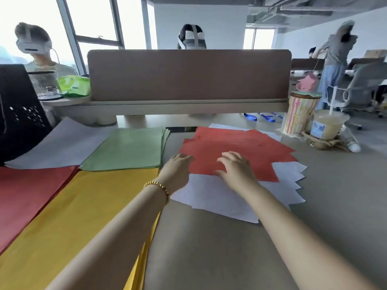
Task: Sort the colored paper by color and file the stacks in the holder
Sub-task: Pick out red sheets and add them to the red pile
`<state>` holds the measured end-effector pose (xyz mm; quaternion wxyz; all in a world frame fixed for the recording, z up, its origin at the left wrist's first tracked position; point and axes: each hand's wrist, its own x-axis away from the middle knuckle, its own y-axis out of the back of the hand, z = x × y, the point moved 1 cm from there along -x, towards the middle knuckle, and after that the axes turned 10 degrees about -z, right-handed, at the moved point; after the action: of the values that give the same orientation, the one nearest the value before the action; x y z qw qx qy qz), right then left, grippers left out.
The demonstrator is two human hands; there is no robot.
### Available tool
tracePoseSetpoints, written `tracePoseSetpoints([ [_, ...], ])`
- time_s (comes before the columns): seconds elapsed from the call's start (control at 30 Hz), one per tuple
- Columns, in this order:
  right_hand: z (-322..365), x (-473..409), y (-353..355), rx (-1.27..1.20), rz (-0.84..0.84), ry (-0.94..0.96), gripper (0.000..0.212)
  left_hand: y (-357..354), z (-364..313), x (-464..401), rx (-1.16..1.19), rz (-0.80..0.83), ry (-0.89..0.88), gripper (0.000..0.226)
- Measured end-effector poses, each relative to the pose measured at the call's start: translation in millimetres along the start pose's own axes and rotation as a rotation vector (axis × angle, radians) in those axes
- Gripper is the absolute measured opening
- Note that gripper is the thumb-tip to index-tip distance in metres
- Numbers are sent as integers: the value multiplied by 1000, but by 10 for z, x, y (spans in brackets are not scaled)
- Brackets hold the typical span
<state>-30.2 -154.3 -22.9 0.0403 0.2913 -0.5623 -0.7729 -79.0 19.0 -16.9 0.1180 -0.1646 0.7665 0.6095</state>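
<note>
1. Red paper sheets (236, 143), fanned loosely over a spread of white paper sheets (219, 197), lie straight ahead of both hands on the grey-beige desk top (219, 248); their long edges run left to right.
2. The right hand (236, 168) rests on the near part of the red pile, fingers spread and lightly bent, grasping nothing.
3. The left hand (178, 166), with a gold bead bracelet (158, 185) at the wrist, touches the pile's left edge; whether it pinches a sheet I cannot tell.
4. Sorted stacks lie to the left: green paper stack (127, 149), yellow paper stack (79, 216), second red paper stack (27, 195), so a red sheet would likely travel leftward, and the left hand is nearer.
5. A black perforated file holder (18, 114) stands at the far left, well apart.
6. A brown fabric desk divider (188, 76) closes the back; two drink cups (314, 120) stand to the right.
</note>
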Motion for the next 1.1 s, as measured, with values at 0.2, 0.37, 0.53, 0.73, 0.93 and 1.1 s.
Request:
tracePoseSetpoints([
  [0.2, -158, -139, 46, 6, 347, -31, 62, -303, -20, -276, 7, 79, 190, 47],
  [0.37, 17, -130, -9, 333, 157, 161, 46, -266, 40, -248, 165, -93, 263, 37],
  [0.53, -175, -164, 136, 119, 288, 27, 35, -157, 78, -255, 237, -159, 214, 28],
  [0.73, -131, -72, 139, 372, 195, 101, 28, -227, 18, -214, -63, 53, -117, 34],
  [0.93, -172, -101, 6, 356, -31, 13, 34, -244, -86, -197, -190, -232, -155, 22],
  [1.1, -540, -180, 139, 259, -291, -179, 45, 0, -179, -222, 607, -265, 162, 49],
])
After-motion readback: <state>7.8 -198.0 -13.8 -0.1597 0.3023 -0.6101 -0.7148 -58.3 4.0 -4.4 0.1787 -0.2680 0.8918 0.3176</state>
